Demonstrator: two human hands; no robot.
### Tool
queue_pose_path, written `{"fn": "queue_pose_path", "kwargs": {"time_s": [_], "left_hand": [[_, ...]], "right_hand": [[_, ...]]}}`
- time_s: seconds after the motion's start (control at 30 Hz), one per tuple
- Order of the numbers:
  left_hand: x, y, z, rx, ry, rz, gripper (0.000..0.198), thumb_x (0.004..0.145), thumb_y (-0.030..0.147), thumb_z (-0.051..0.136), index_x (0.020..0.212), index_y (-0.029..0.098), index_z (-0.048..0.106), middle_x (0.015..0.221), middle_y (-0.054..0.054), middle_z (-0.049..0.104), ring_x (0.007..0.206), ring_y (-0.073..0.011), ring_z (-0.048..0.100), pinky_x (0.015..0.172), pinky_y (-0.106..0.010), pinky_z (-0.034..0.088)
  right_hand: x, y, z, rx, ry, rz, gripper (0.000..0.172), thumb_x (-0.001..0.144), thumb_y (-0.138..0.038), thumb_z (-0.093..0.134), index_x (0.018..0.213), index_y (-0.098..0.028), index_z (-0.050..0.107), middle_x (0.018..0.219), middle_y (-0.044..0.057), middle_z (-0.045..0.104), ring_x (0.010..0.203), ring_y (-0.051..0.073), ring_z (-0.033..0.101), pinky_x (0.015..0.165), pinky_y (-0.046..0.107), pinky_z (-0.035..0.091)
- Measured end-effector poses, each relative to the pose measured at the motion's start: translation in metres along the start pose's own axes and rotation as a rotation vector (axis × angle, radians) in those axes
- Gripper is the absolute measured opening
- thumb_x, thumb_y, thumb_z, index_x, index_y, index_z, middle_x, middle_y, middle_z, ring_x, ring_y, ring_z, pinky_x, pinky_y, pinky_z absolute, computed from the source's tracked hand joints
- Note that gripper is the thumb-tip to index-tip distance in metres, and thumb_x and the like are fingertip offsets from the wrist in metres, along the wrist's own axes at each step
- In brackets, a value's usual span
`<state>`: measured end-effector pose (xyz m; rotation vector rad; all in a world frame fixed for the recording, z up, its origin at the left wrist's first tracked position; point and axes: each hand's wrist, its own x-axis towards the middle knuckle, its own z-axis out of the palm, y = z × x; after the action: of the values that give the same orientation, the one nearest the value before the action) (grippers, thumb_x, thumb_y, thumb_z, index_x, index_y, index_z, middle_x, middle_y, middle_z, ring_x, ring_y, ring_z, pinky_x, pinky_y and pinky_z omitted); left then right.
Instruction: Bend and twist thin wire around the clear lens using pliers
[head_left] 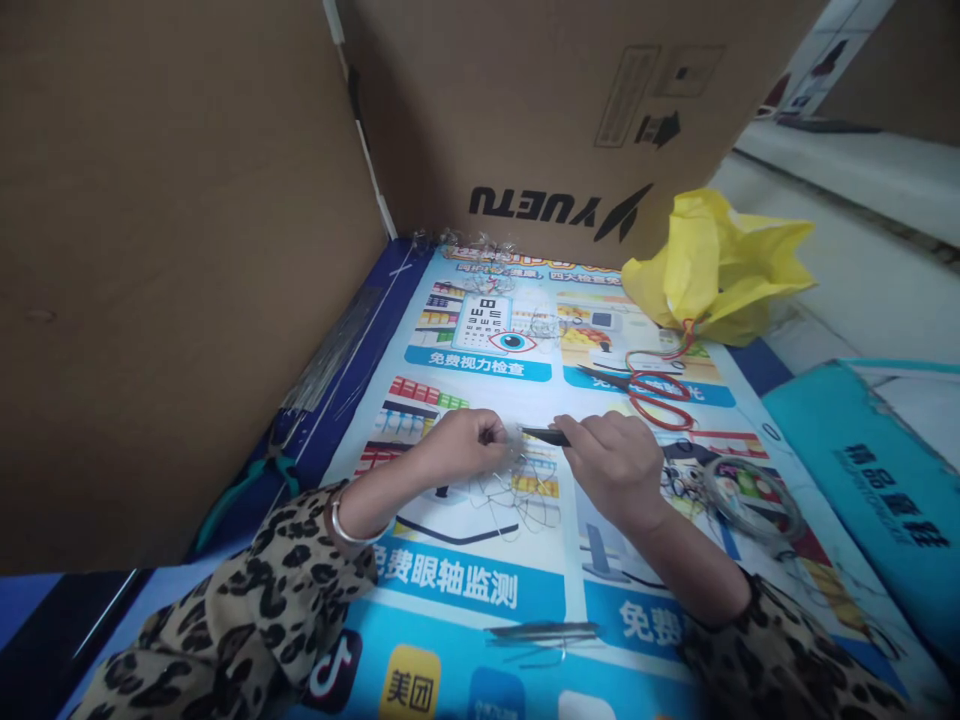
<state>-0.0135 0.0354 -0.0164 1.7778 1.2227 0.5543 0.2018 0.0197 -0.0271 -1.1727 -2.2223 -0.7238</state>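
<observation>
My left hand (pixel 480 443) is closed in a pinch on thin wire of a loose wire piece (pixel 525 495), whose fine loops hang below the fingers over the printed sheet. My right hand (pixel 615 462) is wrapped round dark, slim, pointed tweezers (pixel 546 436); only their front part shows. Their tip points left, close to the left fingertips; whether it touches the wire is too small to tell. Beyond the right hand lie red-handled scissors (pixel 656 395). Nearer to me, a small bundle of straight wires (pixel 546 632) rests on the sheet.
Cardboard walls (pixel 525 110) stand at the left and back. Teal-handled pliers (pixel 262 470) and straight wires (pixel 337 350) lie at left. Finished-looking wire shapes (pixel 551 322) lie farther back. At right are a yellow bag (pixel 705 270), a wire coil (pixel 754 500) and a teal box (pixel 870 490).
</observation>
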Motion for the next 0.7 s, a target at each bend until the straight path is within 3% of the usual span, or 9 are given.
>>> {"fn": "queue_pose_path", "kwargs": {"time_s": [0.27, 0.7], "left_hand": [[-0.002, 0.012, -0.001, 0.076, 0.054, -0.002, 0.005, 0.068, 0.019, 0.053, 0.066, 0.015, 0.056, 0.057, 0.003, 0.054, 0.052, -0.0079, 0.046, 0.048, -0.018, 0.033], [-0.002, 0.013, 0.003, 0.130, 0.120, 0.014, 0.006, 0.070, 0.018, 0.052, 0.064, 0.016, 0.055, 0.057, 0.004, 0.053, 0.052, -0.0079, 0.046, 0.049, -0.018, 0.033]], "right_hand": [[0.001, 0.001, 0.002, -0.037, -0.016, 0.027, 0.014, 0.083, -0.022, 0.053, 0.087, -0.019, 0.066, 0.057, 0.001, 0.052, 0.063, 0.014, 0.040, 0.061, 0.032, 0.023], [0.001, -0.004, 0.003, -0.071, -0.089, 0.049, 0.015, 0.083, -0.015, 0.050, 0.084, -0.018, 0.065, 0.059, 0.002, 0.051, 0.064, 0.015, 0.038, 0.061, 0.032, 0.022]]}}
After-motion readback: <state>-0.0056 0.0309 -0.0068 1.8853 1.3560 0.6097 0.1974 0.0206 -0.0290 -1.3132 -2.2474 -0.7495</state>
